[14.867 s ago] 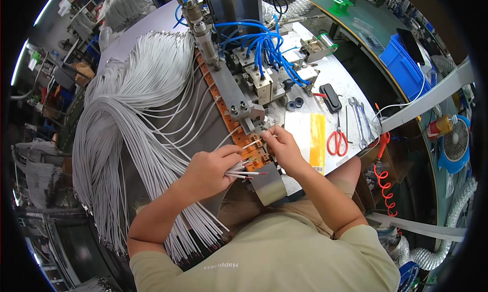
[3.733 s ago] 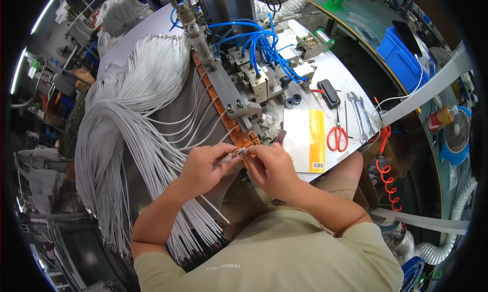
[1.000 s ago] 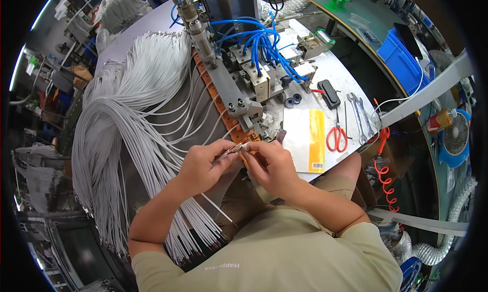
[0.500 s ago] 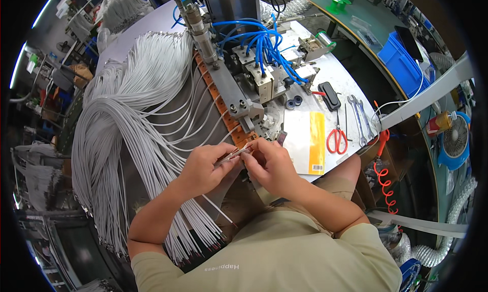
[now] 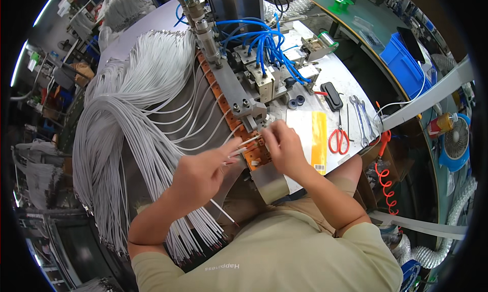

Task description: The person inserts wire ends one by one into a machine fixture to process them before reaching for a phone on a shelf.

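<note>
My left hand (image 5: 197,174), slightly blurred, is closed around grey-white cables whose ends stick out past the fingers. One cable (image 5: 249,141) runs across the orange fixture strip (image 5: 254,158) toward my right hand (image 5: 287,148). The fingertips of that hand pinch together at the cable's end, just over the strip; the tip itself is hidden. Further up the strip, several cables lie with their ends along it, under the metal arm of a bench machine (image 5: 235,91). A large bundle of grey-white cables (image 5: 109,119) spreads over the left of the table.
Right of the strip lie a white and yellow packet (image 5: 318,139), red-handled scissors (image 5: 339,141), wrenches (image 5: 358,119) and a black case (image 5: 332,96). Blue air hoses (image 5: 267,42) loop over the machine. A blue bin (image 5: 404,63) stands on the green bench behind.
My hands have moved apart: the left back toward me and left, the right up and right over the strip. The near end of the orange strip is now uncovered.
</note>
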The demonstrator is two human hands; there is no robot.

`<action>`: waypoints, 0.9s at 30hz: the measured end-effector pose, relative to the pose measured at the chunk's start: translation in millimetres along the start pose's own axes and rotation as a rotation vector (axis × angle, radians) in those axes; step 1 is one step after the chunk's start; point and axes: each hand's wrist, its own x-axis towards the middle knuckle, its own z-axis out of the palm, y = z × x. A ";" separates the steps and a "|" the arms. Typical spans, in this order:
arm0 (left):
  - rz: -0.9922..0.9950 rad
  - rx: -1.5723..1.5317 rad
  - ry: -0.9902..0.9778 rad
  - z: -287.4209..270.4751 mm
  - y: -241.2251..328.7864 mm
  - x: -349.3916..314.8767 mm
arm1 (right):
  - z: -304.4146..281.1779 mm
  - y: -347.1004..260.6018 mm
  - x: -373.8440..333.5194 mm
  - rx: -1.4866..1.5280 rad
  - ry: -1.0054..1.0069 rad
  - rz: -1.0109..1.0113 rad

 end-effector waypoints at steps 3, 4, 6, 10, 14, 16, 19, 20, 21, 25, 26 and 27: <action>-0.229 -0.017 -0.707 -10.6 -0.9 8.2 | 8.6 22.0 -5.7 0.270 -0.012 0.198; -0.233 -0.019 -0.706 -6.8 -5.2 5.9 | 9.7 25.1 -7.7 0.408 -0.019 0.298; -0.007 0.029 -0.523 6.7 -22.0 0.8 | 6.9 22.9 -3.5 0.406 -0.060 0.298; 0.085 0.155 -0.400 14.7 -23.8 -2.0 | 0.5 22.8 6.8 0.378 -0.150 0.354; 0.050 0.201 -0.408 14.5 -19.4 -4.3 | 3.6 29.3 6.6 0.343 -0.177 0.450; 0.038 0.197 -0.420 13.8 -20.1 -4.7 | 7.7 35.4 2.4 0.349 -0.136 0.449; 0.002 -0.022 -0.312 13.5 -26.8 0.5 | 8.9 31.6 0.0 0.360 -0.061 0.385; 0.002 -0.021 -0.308 11.6 -27.0 1.4 | 8.4 28.5 -0.7 0.365 -0.024 0.353; -0.128 -0.099 -0.339 8.9 -27.1 1.8 | 5.1 25.2 -3.5 0.363 -0.026 0.351; -0.462 -0.363 -0.400 0.6 -23.4 4.4 | -19.1 -18.7 -27.3 0.378 0.009 0.388; -0.523 -0.474 -0.414 0.3 -23.9 6.1 | -16.8 -33.8 -37.8 0.319 -0.021 0.198; -0.584 -0.584 -0.428 0.7 -24.1 7.0 | -13.0 -42.1 -43.1 0.258 -0.050 0.008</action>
